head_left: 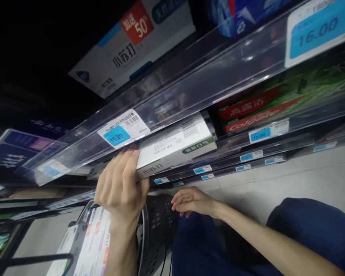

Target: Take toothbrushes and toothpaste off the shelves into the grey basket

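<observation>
My left hand [120,178] is closed around the end of a white toothpaste box [172,143] with a green label strip and a barcode. Fingers lie over the top face, and the thumb is under the near edge. The box is at the shelf front, just under the clear price rail [166,103]; whether it rests on the shelf I cannot tell. Lower down, my right hand [192,201] hangs in front of my knees, holding nothing, its fingers loosely bent and apart. A dark perforated basket [158,230] stands below my left hand, partly hidden by that forearm.
Red and green Colgate boxes [255,107] lie on the shelf to the right. A baking-soda toothpaste box [132,46] sits on the shelf above. White packages [89,241] show at the basket, near a black handle [31,260]. Pale floor [304,172] lies at right.
</observation>
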The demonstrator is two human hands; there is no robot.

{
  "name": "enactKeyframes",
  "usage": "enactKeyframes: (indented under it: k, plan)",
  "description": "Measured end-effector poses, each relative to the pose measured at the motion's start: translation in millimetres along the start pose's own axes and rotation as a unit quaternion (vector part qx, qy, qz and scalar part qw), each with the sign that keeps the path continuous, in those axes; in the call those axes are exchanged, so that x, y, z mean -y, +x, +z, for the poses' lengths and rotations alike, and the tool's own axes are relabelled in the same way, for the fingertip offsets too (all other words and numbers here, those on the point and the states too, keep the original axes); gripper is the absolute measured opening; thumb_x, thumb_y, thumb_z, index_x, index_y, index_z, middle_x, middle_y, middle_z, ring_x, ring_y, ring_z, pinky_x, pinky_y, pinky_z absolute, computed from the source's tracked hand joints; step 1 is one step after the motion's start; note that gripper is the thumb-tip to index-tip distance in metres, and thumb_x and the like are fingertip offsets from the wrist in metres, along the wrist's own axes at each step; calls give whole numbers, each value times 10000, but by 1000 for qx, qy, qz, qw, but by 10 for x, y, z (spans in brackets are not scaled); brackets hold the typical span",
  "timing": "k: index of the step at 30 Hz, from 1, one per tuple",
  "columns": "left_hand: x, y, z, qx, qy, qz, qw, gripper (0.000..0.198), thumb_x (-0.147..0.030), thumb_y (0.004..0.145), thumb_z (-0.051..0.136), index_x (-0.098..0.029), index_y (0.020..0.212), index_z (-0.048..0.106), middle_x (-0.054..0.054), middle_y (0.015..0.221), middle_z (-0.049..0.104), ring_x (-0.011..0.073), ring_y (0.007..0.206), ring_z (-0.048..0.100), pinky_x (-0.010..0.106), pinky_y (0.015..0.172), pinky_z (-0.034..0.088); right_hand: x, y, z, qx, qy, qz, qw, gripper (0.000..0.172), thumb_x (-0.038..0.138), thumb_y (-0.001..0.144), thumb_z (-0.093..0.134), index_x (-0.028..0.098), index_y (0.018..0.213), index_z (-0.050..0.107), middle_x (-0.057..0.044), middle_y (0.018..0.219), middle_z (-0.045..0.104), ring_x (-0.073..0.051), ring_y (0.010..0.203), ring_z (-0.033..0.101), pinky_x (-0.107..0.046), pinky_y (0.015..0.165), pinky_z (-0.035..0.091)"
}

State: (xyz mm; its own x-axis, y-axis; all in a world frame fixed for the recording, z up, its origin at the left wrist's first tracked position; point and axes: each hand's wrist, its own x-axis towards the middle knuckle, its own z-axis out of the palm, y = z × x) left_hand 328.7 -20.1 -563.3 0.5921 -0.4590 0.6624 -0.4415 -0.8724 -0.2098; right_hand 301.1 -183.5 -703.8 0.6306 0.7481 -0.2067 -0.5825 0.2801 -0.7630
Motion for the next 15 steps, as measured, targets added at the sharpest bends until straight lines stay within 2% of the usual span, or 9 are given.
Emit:
enactKeyframes:
  k: [3, 6, 8, 11, 15]
  plan:
    - [163, 40, 54, 41, 43, -44, 997, 480, -240, 825, 656, -160, 1293, 580, 153, 1198, 668, 354, 1151, 616, 473, 979, 451, 11, -22, -8, 2, -7, 3, 1000, 308, 302, 703, 749, 165, 975, 705, -50, 962, 732, -101, 670, 625, -206, 561, 467]
    - [278, 163, 79, 76, 111, -100, 986, 394, -414, 843, 634, -117, 1101, 610, 185, 985, 672, 380, 962, 642, 495, 859, 476, -4, -7, -6, 9, -12, 1, 1000, 302, 286, 705, 731, 164, 980, 711, -45, 955, 730, -94, 658, 622, -199, 554, 459]
    - [310, 285, 108, 96, 135, -131, 977, 398, -503, 863, 590, -121, 973, 609, 183, 873, 658, 398, 904, 643, 536, 846, 477, -28, 15, 5, 18, -15, 1, 1000, 302, 286, 709, 720, 163, 984, 712, -42, 949, 727, -92, 660, 625, -193, 552, 460]
    - [322, 474, 223, 122, 111, -132, 977, 388, -524, 905, 523, -146, 889, 606, 173, 873, 663, 407, 985, 638, 579, 936, 454, -72, 47, 36, 34, -30, 6, 999, 289, 302, 721, 720, 159, 972, 711, -46, 933, 723, -94, 658, 625, -185, 535, 460]
    - [407, 722, 483, 165, 3, -96, 982, 338, -426, 954, 464, -131, 990, 625, 174, 1047, 676, 388, 1186, 581, 591, 1079, 365, -132, 72, 82, 50, -47, 18, 997, 262, 294, 726, 723, 153, 946, 711, -45, 897, 715, -96, 653, 626, -175, 518, 463]
